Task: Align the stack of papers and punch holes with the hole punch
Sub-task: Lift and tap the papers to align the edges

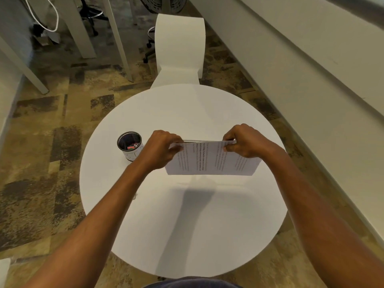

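A stack of printed papers stands on its long lower edge, tilted, over the middle of the round white table. My left hand pinches the stack's upper left corner and my right hand pinches its upper right corner. The printed text runs sideways across the top sheet. The lower edge hangs just above or on the tabletop, I cannot tell which. No hole punch shows in this view.
A black mesh cup with small items inside stands on the table left of my left hand. A white chair sits at the table's far side. A long white wall ledge runs along the right.
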The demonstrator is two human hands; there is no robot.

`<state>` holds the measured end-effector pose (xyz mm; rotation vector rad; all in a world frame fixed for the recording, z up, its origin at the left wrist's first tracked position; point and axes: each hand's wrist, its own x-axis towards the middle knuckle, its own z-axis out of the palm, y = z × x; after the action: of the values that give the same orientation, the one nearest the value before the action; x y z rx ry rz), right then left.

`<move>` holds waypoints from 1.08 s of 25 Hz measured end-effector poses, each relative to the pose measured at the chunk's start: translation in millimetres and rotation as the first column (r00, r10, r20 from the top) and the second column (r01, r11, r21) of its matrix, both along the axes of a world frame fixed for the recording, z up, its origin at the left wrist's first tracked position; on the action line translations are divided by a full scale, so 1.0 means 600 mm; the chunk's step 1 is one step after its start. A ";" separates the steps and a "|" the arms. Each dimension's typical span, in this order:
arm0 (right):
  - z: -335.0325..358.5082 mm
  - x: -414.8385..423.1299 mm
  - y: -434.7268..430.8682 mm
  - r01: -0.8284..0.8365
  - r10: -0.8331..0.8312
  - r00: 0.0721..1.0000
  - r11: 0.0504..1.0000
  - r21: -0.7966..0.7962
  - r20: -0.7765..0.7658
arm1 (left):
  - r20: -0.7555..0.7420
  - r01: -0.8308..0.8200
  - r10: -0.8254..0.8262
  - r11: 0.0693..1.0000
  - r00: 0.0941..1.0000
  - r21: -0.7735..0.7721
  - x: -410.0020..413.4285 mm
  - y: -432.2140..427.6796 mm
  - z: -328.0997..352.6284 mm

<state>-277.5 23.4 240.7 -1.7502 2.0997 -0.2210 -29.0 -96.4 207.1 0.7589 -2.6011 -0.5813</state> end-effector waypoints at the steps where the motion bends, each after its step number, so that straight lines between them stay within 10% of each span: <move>1: 0.001 -0.009 0.005 0.011 -0.011 1.000 1.000 0.022 -0.013 | -0.007 -0.016 0.016 1.000 1.000 0.016 0.005 -0.004 -0.001; 6: -0.018 -0.084 0.049 0.116 -0.134 0.965 0.989 0.094 0.227 | -0.090 -0.088 0.110 0.972 0.990 0.216 0.034 -0.015 0.001; 12: -0.096 -0.073 0.090 0.265 -0.245 0.603 0.959 0.099 0.759 | -0.169 -0.102 0.188 0.901 0.967 0.421 0.056 -0.028 -0.011; 21: -0.130 -0.044 0.092 0.459 -0.257 0.555 0.888 -0.033 0.791 | -0.330 0.029 0.443 0.561 0.834 0.827 0.102 -0.036 -0.079; 27: -0.171 -0.040 0.104 0.484 -0.356 0.588 0.874 0.037 0.727 | -0.229 -0.115 0.456 0.610 0.860 0.784 0.083 -0.006 -0.137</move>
<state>-301.7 85.8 138.4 -0.9202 1.8509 -1.0680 21.0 -100.1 125.2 1.1249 -1.7147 -1.5700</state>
